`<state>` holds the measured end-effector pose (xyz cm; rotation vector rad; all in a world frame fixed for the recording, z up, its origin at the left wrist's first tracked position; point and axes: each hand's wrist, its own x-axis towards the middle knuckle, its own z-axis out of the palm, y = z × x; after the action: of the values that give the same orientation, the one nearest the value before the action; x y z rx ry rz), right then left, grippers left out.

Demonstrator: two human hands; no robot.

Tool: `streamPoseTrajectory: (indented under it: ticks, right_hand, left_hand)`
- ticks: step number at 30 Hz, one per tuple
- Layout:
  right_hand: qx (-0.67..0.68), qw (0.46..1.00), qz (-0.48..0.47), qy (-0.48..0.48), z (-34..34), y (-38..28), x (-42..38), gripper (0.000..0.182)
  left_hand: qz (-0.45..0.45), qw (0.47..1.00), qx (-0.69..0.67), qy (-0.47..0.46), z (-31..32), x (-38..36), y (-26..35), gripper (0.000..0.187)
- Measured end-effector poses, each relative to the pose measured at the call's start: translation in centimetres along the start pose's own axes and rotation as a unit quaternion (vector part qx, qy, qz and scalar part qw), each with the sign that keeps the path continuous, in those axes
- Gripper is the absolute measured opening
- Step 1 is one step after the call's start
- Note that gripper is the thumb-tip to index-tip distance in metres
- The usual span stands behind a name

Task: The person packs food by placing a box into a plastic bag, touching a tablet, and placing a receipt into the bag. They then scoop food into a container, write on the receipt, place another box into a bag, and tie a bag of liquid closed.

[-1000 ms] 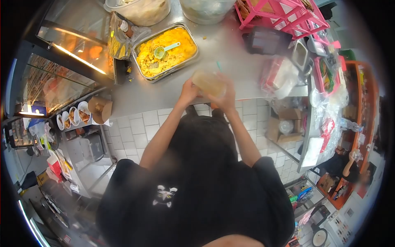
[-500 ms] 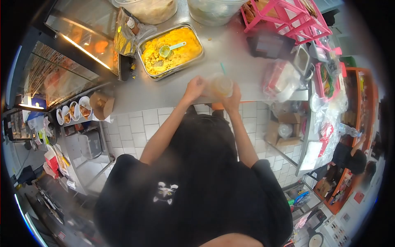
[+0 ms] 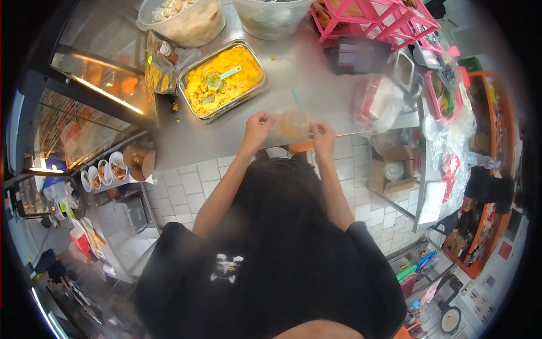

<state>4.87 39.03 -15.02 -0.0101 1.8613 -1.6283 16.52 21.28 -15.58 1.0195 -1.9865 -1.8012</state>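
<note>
A clear cup (image 3: 293, 123) of yellowish drink stands at the steel counter's front edge, between my two hands. A pale green straw (image 3: 297, 98) shows just beyond it. My left hand (image 3: 258, 129) is closed, its fingertips pinched together beside the cup. On the other side, my right hand (image 3: 322, 137) is likewise pinched, close to the cup's right. Whatever thin thing the fingers may hold is too faint to make out. Beyond my left hand lies a steel tray (image 3: 210, 118) of yellow food with a light green scoop (image 3: 224, 78) resting in it.
Large plastic tubs (image 3: 195, 28) stand at the back. Pink racks (image 3: 372, 22), a dark box (image 3: 358, 55) and a plastic-wrapped package (image 3: 377, 104) sit to the right. A lit glass cabinet (image 3: 107, 85) is at left, with several paper cups of food (image 3: 117, 168) below it.
My right hand has come off the cup's side and now pinches a little apart from it. My left hand stays pinched at the left. The view has shifted slightly.
</note>
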Motion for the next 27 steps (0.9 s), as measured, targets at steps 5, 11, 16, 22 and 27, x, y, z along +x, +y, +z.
streamPoseTrajectory:
  ticks: [5, 11, 16, 22, 27]
  right_hand:
    - [-0.049, 0.974, -0.204, 0.085, 0.1, -3.2, -1.2, 0.025]
    - [0.327, 0.926, -0.054, -0.182, -1.9, -9.9, -4.2, 0.020]
    - [0.146, 0.966, -0.107, -0.184, -0.3, -16.1, -7.3, 0.016]
    - [-0.187, 0.910, -0.318, -0.186, 0.3, -19.5, -7.3, 0.010]
    - [-0.321, 0.825, -0.426, -0.188, 0.4, -21.3, -5.9, 0.011]
  left_hand:
    - [-0.043, 0.984, -0.148, -0.086, -0.9, -1.8, 3.9, 0.032]
    - [-0.010, 0.940, -0.298, -0.165, -3.7, -5.2, 11.7, 0.014]
    - [0.144, 0.941, -0.273, -0.138, -2.5, -5.1, 14.1, 0.031]
    - [0.282, 0.936, 0.011, -0.211, -0.9, -2.7, 14.3, 0.032]
    - [0.290, 0.901, 0.231, -0.224, -0.7, -2.2, 16.8, 0.022]
